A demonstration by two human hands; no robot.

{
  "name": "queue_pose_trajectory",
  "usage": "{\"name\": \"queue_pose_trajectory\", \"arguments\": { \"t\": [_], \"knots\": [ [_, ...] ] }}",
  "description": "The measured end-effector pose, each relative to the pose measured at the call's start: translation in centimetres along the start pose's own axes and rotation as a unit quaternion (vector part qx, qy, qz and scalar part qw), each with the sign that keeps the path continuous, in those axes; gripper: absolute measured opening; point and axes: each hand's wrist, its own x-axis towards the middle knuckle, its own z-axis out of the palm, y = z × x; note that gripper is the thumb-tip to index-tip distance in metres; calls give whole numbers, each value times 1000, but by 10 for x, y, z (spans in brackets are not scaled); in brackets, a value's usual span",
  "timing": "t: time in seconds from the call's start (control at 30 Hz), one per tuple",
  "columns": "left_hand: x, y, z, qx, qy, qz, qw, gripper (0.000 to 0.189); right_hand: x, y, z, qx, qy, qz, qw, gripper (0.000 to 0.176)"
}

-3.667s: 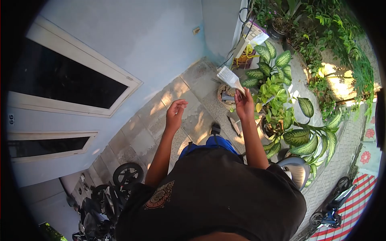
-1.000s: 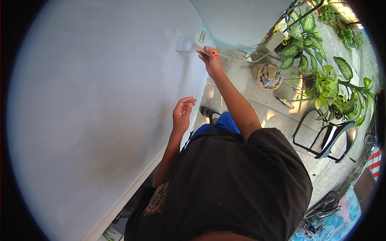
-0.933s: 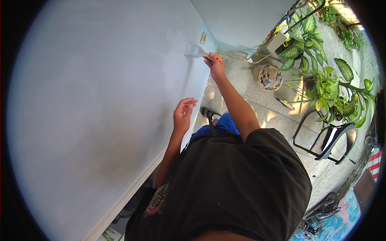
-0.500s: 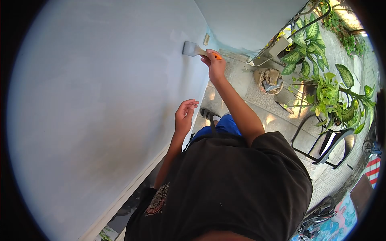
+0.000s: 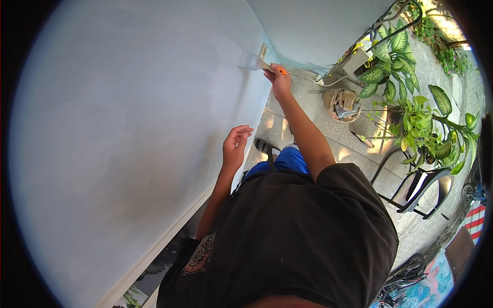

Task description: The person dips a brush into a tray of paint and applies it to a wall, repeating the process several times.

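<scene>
A paintbrush [image 5: 262, 64] with an orange-tipped handle is in my right hand [image 5: 281, 82], whose fingers are wrapped round the handle. Its pale, flat bristle end lies against the light grey-blue wall [image 5: 154, 92], near the inner corner. Lower down, my left hand [image 5: 236, 143] hangs close to the wall surface, holding nothing, with its fingers loosely bent and slightly apart. Just beyond the brush, a small brownish fitting or patch [image 5: 263, 51] shows low on the wall by the corner.
On the tiled floor [image 5: 328, 131] stands a round container [image 5: 342, 105] with crumpled material inside. Potted leafy plants [image 5: 411, 115] and a black-framed chair [image 5: 423, 190] are to the right. Another brush-like tool [image 5: 363, 139] lies near the plants. Cables run by the corner.
My right hand and the paintbrush have shifted slightly right, towards the corner. My left hand has hardly moved.
</scene>
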Motion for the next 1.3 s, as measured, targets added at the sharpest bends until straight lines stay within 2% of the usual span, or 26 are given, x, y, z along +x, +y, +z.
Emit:
{"name": "queue_pose_trajectory", "arguments": {
  "t": [0.07, 0.13, 0.27, 0.33, 0.37, 0.43, 0.67, 0.73, 0.8, 0.93, 1.0, 1.03, 1.1, 1.13, 1.23, 1.3],
  "knots": [
    [-2, -1, 0, 4, 3, -2, 1000, 22, 13, 19, -36, -24, 33, -6, 999, 19],
    [-3, -2, -1, 4, 5, -13, 1000, 22, 22, 30, -59, -101, 111, -1, 989, 17],
    [-4, -7, -3, 11, 15, -7, 1000, 22, 37, 35, -59, -91, 144, -2, 985, 16],
    [-5, -9, -2, 9, 14, -11, 1000, 22, 38, 28, -41, -50, 72, 5, 996, 17],
    [-7, -10, 0, 7, 14, -14, 1000, 22, 33, 22, -32, -52, 75, 7, 996, 17],
    [-5, -8, 1, 4, 10, -24, 1000, 22, 23, 1, -6, -62, 20, -1, 998, 18],
    [-4, -11, 5, -4, 6, -14, 1000, 22, -73, -81, 70, -32, -83, -19, 996, 23],
    [-4, -12, 4, -9, 11, -13, 1000, 22, -92, -86, 87, 15, -138, -31, 990, 22],
    [-3, -12, 3, -7, 21, -15, 1000, 22, -92, -74, 85, 35, -151, -11, 988, 21],
    [-4, -14, -1, -1, 39, -18, 999, 21, -64, -13, 36, 35, -112, 32, 993, 18],
    [-5, -15, -2, -4, 42, -16, 999, 21, -48, 18, 0, 3, -17, 44, 999, 19],
    [-5, -15, -3, -6, 44, -15, 999, 20, -39, 33, -19, 5, -17, 45, 999, 19],
    [-4, -13, -2, -3, 44, -13, 999, 20, -19, 52, -51, -14, 54, 45, 997, 20],
    [-6, -12, -3, -1, 42, -14, 999, 20, -15, 54, -58, -13, 54, 47, 997, 20],
    [-6, -14, -3, -3, 41, -17, 999, 20, -7, 56, -69, -69, 136, 31, 988, 18],
    [-6, -13, -2, -2, 39, -17, 999, 20, -15, 48, -43, -63, 112, 17, 992, 15]
  ]
}}
